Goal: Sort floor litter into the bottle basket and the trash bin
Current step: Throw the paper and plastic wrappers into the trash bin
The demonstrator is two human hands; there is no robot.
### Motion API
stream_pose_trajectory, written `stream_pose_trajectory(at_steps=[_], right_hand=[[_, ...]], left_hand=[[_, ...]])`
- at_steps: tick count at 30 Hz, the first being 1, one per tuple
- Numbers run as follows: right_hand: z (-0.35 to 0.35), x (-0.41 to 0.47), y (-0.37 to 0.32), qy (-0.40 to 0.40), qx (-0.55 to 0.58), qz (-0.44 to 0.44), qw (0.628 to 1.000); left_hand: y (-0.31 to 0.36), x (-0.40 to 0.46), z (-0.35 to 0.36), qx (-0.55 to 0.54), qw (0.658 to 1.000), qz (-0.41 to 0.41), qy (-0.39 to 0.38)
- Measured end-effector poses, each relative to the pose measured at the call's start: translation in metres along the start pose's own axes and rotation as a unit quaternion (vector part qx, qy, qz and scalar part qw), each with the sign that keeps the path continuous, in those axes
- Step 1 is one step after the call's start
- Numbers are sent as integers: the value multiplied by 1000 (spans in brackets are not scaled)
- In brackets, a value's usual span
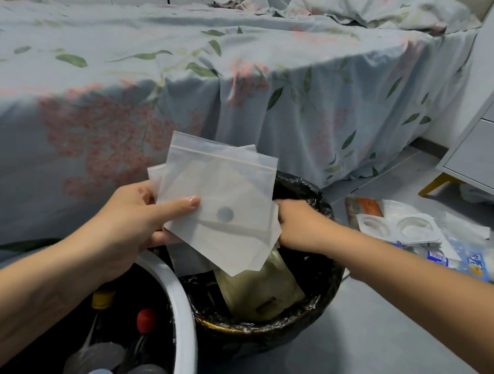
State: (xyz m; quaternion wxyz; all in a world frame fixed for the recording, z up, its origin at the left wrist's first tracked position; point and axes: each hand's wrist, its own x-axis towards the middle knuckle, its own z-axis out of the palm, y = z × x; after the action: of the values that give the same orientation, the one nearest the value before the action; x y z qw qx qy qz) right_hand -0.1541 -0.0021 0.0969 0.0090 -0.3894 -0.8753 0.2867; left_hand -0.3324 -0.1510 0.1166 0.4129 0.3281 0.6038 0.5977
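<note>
Several frosted zip-lock plastic bags (pixel 227 197) are held fanned out above the trash bin (pixel 312 321), which is lined with a black bag and holds a pale yellow pouch (pixel 262 294). My left hand (pixel 139 218) pinches the bags' left edge, thumb on top. My right hand (pixel 298 223) grips their right edge, its fingers hidden behind the plastic. The white-rimmed bottle basket (pixel 184 313) at the lower left holds several bottles, one with a red cap (pixel 146 321) and one with a yellow cap (pixel 103 299).
More litter lies on the grey floor to the right: a clear blister tray (pixel 399 228), an orange packet (pixel 364 207), white paper and a crushed water bottle (pixel 464 260). A bed with a floral sheet (pixel 187 96) stands behind the bin. A white cabinet (pixel 485 149) is at the right.
</note>
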Motion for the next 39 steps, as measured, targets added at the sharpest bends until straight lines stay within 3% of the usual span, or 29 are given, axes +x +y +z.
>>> stream_pose_trajectory(at_steps=[2, 4, 5, 6, 9, 12, 14, 16, 18, 21, 23, 25, 30, 34, 36, 39], right_hand=[[-8, 1, -3, 64, 213, -15, 975], [-14, 0, -1, -21, 462, 9, 886], [-17, 0, 1, -65, 523, 16, 850], [-16, -3, 5, -102, 532, -4, 841], [-8, -10, 12, -104, 481, -90, 866], [-10, -8, 16, -16, 363, -135, 922], [-20, -5, 18, 50, 259, -148, 953], [-32, -2, 22, 41, 201, -124, 971], [-36, -1, 23, -45, 162, -86, 982], [-29, 3, 19, -118, 19, -55, 991], [-20, 9, 13, -116, -130, -40, 984], [-7, 18, 8, -129, -206, -29, 970], [38, 35, 2, -197, -168, -22, 966], [60, 38, 11, -265, -224, 10, 938], [44, 38, 12, -224, -236, -9, 946], [-6, 28, 16, -45, -125, -88, 987]], left_hand=[[0, 0, 1, -11, 1000, 0, -1], [0, 1, 2, -14, 1000, 7, -1], [0, 1, 3, -13, 1000, 12, 0], [0, 1, 5, -11, 1000, 17, 0], [-3, 0, 10, 4, 1000, 16, -11], [-6, 2, 12, 62, 998, 20, -26], [-8, 5, 11, 118, 992, 38, -17], [-9, 6, 7, 203, 977, 62, 0], [-10, 5, 3, 374, 922, 100, -13], [-13, -3, 5, 611, 776, 140, -66], [-15, -7, 10, 685, 712, 142, -68], [-14, -10, 16, 724, 673, 146, -38], [-12, -11, 22, 733, 664, 123, -80], [-17, -11, 20, 761, 635, 77, -106], [-17, -9, 19, 762, 634, 73, -107], [-15, -10, 21, 767, 627, 85, -107]])
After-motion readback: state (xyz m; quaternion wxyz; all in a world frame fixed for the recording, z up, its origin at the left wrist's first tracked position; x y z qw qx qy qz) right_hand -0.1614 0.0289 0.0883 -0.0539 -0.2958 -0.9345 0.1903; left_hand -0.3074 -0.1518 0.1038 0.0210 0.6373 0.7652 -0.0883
